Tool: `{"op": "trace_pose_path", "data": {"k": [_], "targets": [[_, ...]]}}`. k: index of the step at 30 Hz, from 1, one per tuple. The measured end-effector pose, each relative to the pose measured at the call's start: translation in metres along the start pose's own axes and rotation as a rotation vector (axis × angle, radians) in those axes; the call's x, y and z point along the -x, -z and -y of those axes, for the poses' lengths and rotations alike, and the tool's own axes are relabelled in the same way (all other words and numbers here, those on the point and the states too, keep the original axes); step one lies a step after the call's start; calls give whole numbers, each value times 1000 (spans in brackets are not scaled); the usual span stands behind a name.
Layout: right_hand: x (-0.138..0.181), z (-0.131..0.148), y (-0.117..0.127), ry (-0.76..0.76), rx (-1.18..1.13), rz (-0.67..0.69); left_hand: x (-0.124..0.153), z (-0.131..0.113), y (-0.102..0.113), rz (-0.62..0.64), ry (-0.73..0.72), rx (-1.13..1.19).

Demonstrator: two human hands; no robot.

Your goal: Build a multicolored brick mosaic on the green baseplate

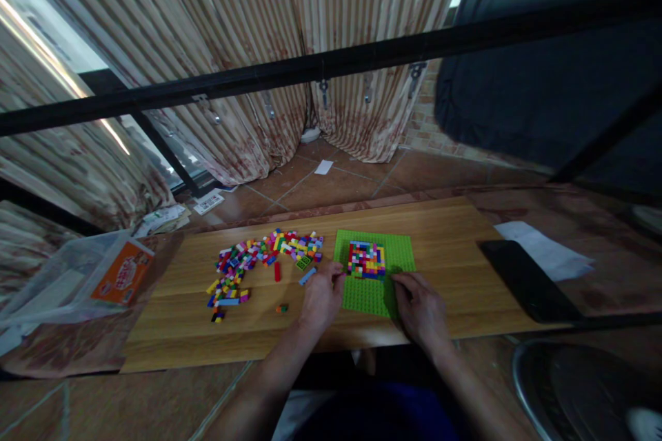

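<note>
A green studded baseplate (369, 300) lies on the wooden board, bearing a square patch of coloured toy bricks (367, 260). At the plate's left edge is my left hand (321, 293), its fingertips pinched together close to the patch; whatever sits between them is too small to make out. My right hand (420, 303) rests at the plate's right side with fingers curled, and its grip is hidden from above. Left of my left hand lie a blue long brick (307, 276), a red long brick (277, 271) and a dark brick with green markings (303, 262).
A heap of loose mixed bricks (248, 255) spreads over the left of the wooden board (176, 317). A clear plastic bin (67, 275) with an orange label stands further left. On the right are a black flat panel (527, 279) and white paper (543, 248). A dark rail (331, 67) crosses ahead.
</note>
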State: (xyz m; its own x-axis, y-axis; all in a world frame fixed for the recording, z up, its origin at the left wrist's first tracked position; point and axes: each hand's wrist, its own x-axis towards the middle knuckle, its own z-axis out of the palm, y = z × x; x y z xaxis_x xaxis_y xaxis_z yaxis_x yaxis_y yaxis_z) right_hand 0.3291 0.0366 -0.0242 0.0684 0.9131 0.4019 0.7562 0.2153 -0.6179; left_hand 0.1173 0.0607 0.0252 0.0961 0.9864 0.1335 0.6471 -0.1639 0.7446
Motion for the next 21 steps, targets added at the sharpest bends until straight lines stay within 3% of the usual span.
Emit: {"op": "trace_pose_path", "data": {"k": [21], "targets": [[-1, 1, 0, -18, -4, 2, -28, -13, 10, 171, -12, -137]]}}
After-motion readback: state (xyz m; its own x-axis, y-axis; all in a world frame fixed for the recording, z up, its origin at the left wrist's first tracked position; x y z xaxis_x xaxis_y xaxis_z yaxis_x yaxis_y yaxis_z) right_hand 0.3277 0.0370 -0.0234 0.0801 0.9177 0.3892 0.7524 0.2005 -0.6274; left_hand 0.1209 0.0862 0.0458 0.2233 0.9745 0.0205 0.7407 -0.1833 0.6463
